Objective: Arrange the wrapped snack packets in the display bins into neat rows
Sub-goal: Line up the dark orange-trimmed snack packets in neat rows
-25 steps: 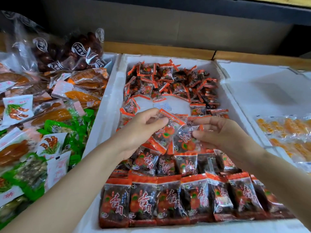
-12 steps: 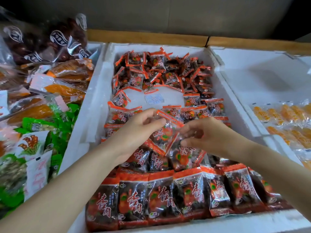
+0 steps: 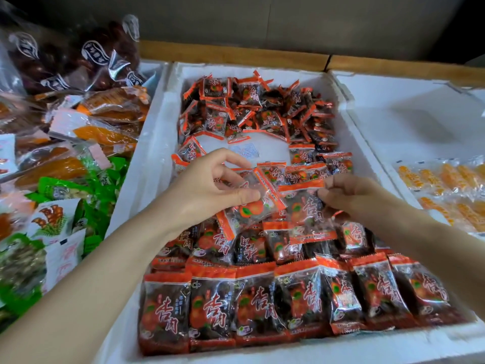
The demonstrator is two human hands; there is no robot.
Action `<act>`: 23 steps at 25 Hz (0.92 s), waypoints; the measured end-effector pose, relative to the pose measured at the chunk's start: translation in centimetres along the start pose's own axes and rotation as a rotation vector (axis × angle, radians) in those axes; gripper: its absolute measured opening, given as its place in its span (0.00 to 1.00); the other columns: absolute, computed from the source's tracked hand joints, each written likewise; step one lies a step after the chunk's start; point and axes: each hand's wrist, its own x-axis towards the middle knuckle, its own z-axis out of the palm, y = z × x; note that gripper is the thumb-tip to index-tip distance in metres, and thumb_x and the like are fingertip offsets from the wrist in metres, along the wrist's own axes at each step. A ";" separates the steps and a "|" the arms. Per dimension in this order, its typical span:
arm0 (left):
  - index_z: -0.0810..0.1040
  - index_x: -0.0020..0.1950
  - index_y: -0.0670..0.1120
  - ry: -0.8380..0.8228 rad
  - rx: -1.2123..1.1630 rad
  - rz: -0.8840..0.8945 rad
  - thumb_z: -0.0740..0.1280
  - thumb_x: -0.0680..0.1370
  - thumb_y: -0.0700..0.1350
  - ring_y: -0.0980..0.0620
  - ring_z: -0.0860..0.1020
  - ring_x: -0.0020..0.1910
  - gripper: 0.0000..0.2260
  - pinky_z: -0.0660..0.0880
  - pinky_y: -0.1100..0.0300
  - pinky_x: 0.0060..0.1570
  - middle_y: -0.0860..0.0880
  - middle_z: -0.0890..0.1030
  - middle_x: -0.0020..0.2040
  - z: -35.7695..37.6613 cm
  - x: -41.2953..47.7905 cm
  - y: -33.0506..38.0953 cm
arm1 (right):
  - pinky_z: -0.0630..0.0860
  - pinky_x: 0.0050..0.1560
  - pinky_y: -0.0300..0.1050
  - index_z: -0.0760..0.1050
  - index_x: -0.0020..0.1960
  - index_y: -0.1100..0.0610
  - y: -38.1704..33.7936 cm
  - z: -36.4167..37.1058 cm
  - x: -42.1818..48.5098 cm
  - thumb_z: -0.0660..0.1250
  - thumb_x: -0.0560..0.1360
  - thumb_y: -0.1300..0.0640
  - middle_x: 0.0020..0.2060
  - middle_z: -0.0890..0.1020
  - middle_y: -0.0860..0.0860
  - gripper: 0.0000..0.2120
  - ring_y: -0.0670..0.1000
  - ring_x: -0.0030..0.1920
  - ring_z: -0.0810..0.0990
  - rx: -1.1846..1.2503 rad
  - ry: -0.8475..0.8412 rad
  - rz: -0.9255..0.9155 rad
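A white foam bin (image 3: 157, 143) holds many small red-and-orange snack packets. A neat front row of packets (image 3: 296, 303) lies along its near edge, a second row (image 3: 252, 245) is behind it, and a loose pile (image 3: 262, 111) fills the back. My left hand (image 3: 207, 190) pinches one tilted packet (image 3: 252, 208) above the middle of the bin. My right hand (image 3: 351, 195) pinches the top right corner of another packet (image 3: 307, 211) that lies upright just right of the first.
A bare patch of bin floor with a small white sachet (image 3: 245, 151) shows behind my hands. The left bin holds green packets (image 3: 78, 206), orange dried-fruit packs (image 3: 105, 132) and dark dates (image 3: 65, 61). The right foam bin (image 3: 393, 114) holds yellow-orange packets (image 3: 446, 185).
Both hands have stayed over the bin's middle. The right hand now pinches an upright packet by its top corner. The left-hand packet has turned more steeply.
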 end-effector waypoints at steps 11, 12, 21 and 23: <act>0.74 0.56 0.64 -0.214 0.356 0.101 0.75 0.69 0.50 0.67 0.72 0.59 0.19 0.66 0.65 0.61 0.63 0.76 0.58 0.4 0.2 -0.8 | 0.74 0.39 0.43 0.72 0.50 0.50 0.8 2.5 0.4 0.70 0.72 0.52 0.38 0.80 0.48 0.10 0.43 0.32 0.77 -0.278 -0.105 -0.108; 0.74 0.59 0.64 -0.240 0.413 0.118 0.75 0.70 0.51 0.66 0.71 0.60 0.21 0.65 0.67 0.61 0.62 0.76 0.60 0.7 0.3 -1.1 | 0.77 0.40 0.47 0.74 0.46 0.51 0.9 2.6 0.4 0.70 0.72 0.55 0.34 0.79 0.47 0.06 0.42 0.30 0.77 -0.287 -0.089 -0.125; 0.67 0.70 0.60 -0.320 0.532 0.222 0.72 0.73 0.49 0.71 0.64 0.56 0.27 0.62 0.67 0.60 0.68 0.67 0.55 2.6 0.8 -2.6 | 0.78 0.48 0.61 0.69 0.39 0.57 1.3 1.0 0.6 0.64 0.76 0.63 0.32 0.78 0.56 0.09 0.60 0.37 0.80 -0.208 0.047 -0.066; 0.68 0.68 0.60 -0.315 0.500 0.219 0.73 0.73 0.50 0.69 0.67 0.56 0.26 0.66 0.65 0.60 0.68 0.69 0.53 2.7 1.0 -2.8 | 0.77 0.47 0.57 0.69 0.40 0.59 1.4 -0.5 1.2 0.64 0.76 0.63 0.37 0.79 0.62 0.08 0.62 0.41 0.79 -0.318 0.157 -0.107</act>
